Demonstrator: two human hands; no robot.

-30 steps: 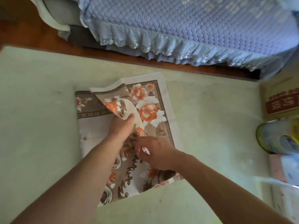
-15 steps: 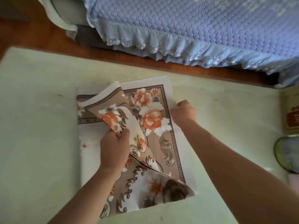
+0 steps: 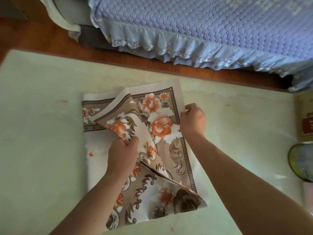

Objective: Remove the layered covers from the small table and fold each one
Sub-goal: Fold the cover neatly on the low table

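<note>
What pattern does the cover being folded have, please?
The cover shows orange and white flowers on tan, with a brown border; head view.

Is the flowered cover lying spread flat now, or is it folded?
Partly folded: the flowered cover lies in layers, and the left hand grips a raised flap, while the right hand holds its right edge.

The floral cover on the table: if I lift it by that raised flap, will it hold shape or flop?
Probably flops: the floral cover curls in a soft arc where the left hand pinches its flap. It looks thin and light, lying in flat layers. It may be slightly slick, so the edge gripped by the right hand could slide on the table.
</note>
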